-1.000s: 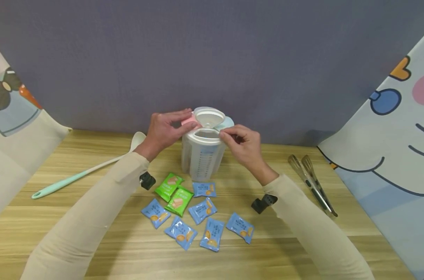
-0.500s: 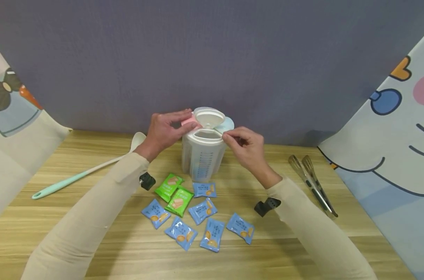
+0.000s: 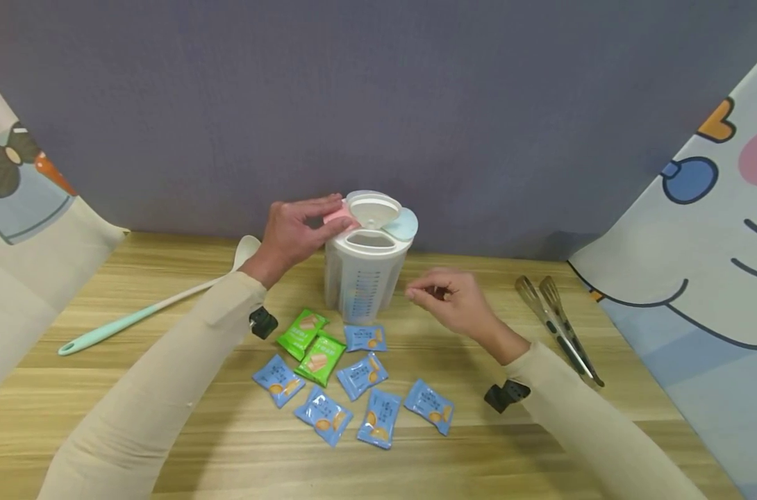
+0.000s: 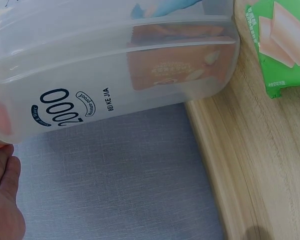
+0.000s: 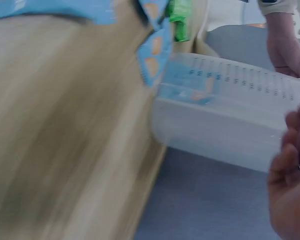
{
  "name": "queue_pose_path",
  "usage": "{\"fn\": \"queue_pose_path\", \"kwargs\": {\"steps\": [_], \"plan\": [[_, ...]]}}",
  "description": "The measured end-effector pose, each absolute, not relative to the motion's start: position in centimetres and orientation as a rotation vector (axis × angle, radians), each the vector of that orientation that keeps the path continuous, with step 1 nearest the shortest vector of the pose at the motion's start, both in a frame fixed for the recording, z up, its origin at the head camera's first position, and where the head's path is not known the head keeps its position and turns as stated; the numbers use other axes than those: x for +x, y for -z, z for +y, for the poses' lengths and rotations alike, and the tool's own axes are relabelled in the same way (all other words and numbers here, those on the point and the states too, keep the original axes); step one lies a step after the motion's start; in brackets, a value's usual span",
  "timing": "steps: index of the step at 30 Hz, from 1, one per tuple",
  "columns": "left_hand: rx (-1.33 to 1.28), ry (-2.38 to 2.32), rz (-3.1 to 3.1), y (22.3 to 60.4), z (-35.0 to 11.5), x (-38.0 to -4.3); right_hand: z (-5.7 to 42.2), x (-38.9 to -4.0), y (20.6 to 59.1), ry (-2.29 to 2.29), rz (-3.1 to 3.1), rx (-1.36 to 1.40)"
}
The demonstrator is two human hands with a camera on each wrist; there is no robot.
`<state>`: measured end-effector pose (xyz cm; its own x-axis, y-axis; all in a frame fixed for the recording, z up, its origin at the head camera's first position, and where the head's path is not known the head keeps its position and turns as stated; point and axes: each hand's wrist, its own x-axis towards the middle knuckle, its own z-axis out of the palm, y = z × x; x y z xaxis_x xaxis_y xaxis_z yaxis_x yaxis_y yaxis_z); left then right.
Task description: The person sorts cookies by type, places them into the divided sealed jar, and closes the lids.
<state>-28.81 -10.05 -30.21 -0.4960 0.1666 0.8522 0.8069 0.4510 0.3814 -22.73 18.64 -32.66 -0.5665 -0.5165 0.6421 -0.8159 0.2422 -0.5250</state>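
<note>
A clear plastic storage container (image 3: pixel 366 292) with a white lid stands at the back of the table. Its front lid flap (image 3: pixel 373 208) is raised over the opening. My left hand (image 3: pixel 300 229) grips the lid's left edge by the pink flap (image 3: pixel 339 214), thumb in front and fingers behind. In the left wrist view, orange packets (image 4: pixel 172 67) show inside the container. A blue packet (image 5: pixel 187 85) shows through its base in the right wrist view. My right hand (image 3: pixel 450 302) is in the air to the container's right, fingers loosely curled, holding nothing.
Several blue snack packets (image 3: pixel 378 418) and two green wafer packets (image 3: pixel 320 357) lie in front of the container. A spoon (image 3: pixel 110 335) with a mint handle lies left, metal tongs (image 3: pixel 556 326) right. A grey wall panel (image 3: pixel 478 125) rises behind.
My right hand has left the lid opening, moving right and down. The blue patch seen high inside the container a second ago is now lower. The left hand stays on the lid.
</note>
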Motion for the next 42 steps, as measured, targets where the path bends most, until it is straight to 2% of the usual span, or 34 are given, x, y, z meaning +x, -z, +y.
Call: {"fn": "queue_pose_path", "kwargs": {"steps": [6, 19, 32, 42], "plan": [[-0.824, 1.053, -1.92, 30.2, -10.2, -28.7, 19.1, -21.4, 32.9, -1.32, -2.482, 1.353], [-0.82, 1.058, -1.95, 30.4, -10.1, -28.8, 20.9, -23.4, 37.1, -1.473, -2.988, 1.597], [-0.84, 1.064, -1.924, 30.4, -9.8, -28.9, 20.9, -22.8, 38.1, -1.543, -3.203, 1.575], [-0.823, 1.056, -1.945, 30.3, -9.7, -28.8, 20.6, -22.5, 38.2, -1.412, -3.282, 1.526]]}}
